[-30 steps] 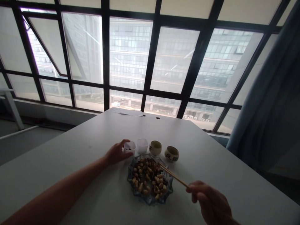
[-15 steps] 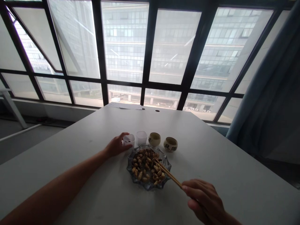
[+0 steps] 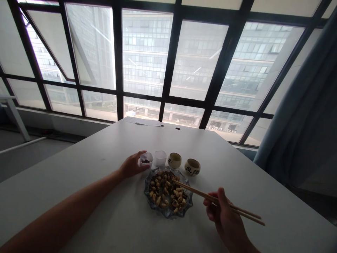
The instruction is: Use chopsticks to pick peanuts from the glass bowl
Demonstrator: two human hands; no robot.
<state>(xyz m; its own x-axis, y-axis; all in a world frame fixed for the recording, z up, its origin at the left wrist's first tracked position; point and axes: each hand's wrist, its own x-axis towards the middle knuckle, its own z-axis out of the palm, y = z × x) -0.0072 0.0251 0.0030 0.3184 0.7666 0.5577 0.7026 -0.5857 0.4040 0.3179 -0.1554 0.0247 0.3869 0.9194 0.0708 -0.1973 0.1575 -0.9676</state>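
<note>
My left hand has thumb and fingers around a small clear plastic cup with dark bits inside. My right hand is closed on a pair of wooden chopsticks, whose tips reach into a scalloped glass bowl. Peanuts and other nuts, mixed with dark pieces, fill that bowl. Whether the tips pinch anything is too small to tell. Behind the bowl stand a second clear cup and two cream ceramic cups, one plain-looking with a small dark mark, the other with bold dark characters.
The white table stretches toward large dark-framed windows. Papers lie at its far edge near two round holes. A blue curtain hangs at the right, and a white metal frame stands at the left.
My right hand has turned, and the chopsticks now lie at a flatter angle with their rear ends showing. The view has shifted slightly. My left hand remains around the cup.
</note>
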